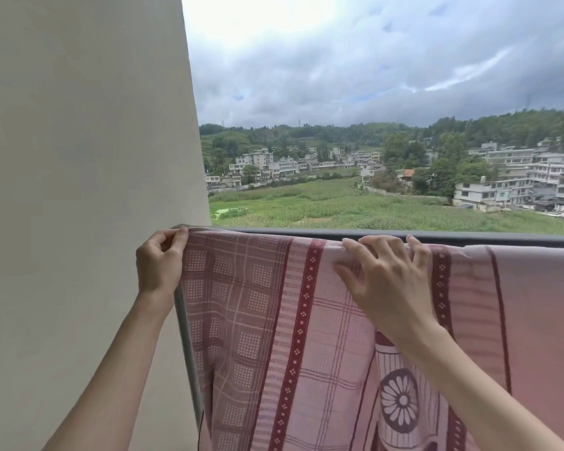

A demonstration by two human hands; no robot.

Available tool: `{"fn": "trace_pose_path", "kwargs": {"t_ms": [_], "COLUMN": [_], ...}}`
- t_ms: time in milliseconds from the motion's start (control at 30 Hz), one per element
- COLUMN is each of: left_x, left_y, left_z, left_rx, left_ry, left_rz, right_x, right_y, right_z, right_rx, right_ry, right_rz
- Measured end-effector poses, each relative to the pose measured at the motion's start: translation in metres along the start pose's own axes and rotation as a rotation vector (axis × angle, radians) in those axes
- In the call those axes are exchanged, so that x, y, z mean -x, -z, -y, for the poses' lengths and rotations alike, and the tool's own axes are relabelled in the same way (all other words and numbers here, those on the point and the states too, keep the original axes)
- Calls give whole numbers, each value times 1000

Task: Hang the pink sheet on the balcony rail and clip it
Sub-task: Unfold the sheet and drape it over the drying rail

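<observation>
— While the left hand (159, 266) pinches, what exactly have its fingers got?

— The sheet's corner edge, thumb and fingertips closed on the fabric right at the rail's left end, hard by the wall (79, 190). The right hand (388, 281) is different: fingers (358, 247) spread and curled over the top fold, pressing the cloth onto the rail instead of clamping it.

— And the pink sheet (274, 320) itself?

— Draped over the balcony rail (306, 233), hanging down on the near side in front of both hands. Whether an equal length falls on the far side, I can't tell.

— Which way does it run from the fingers?

— Its top fold follows the rail, left to right. From the left hand everything lies to the right; from the right hand the cloth carries on rightward to the frame edge, with bare rail showing just above it there.

— So the next move?

— My guess is smoothing or tugging along that left-right line, then clipping. The left hand is nearer the corner, the right nearer the middle. No clip shows anywhere in view.

— Any writing, a label?

— None readable. Only the woven pattern: checks, dark red diamond stripes, a wheel-like flower motif (399, 400) low down. A grey upright post (186, 346) runs beneath the left hand.
</observation>
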State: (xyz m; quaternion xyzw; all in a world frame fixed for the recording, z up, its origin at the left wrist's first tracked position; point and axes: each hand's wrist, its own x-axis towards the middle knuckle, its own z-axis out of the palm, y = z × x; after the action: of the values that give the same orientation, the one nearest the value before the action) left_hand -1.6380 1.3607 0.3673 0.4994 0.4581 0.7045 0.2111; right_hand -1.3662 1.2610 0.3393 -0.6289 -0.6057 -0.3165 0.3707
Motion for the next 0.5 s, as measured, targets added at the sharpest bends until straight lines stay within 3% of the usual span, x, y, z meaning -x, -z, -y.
{"fn": "trace_pose_path", "kwargs": {"t_ms": [233, 400, 500], "left_x": [-17, -24, -20], "left_y": [7, 2, -4], "left_z": [0, -6, 0], "left_rx": [103, 193, 186], "left_ry": [111, 100, 140], "left_rz": [139, 35, 3], "right_x": [-25, -52, -49], "right_y": [0, 15, 16], "right_z": [19, 27, 29], "right_rx": [-119, -201, -191], "right_ry": [20, 28, 47], "right_rz": [-55, -112, -5]}}
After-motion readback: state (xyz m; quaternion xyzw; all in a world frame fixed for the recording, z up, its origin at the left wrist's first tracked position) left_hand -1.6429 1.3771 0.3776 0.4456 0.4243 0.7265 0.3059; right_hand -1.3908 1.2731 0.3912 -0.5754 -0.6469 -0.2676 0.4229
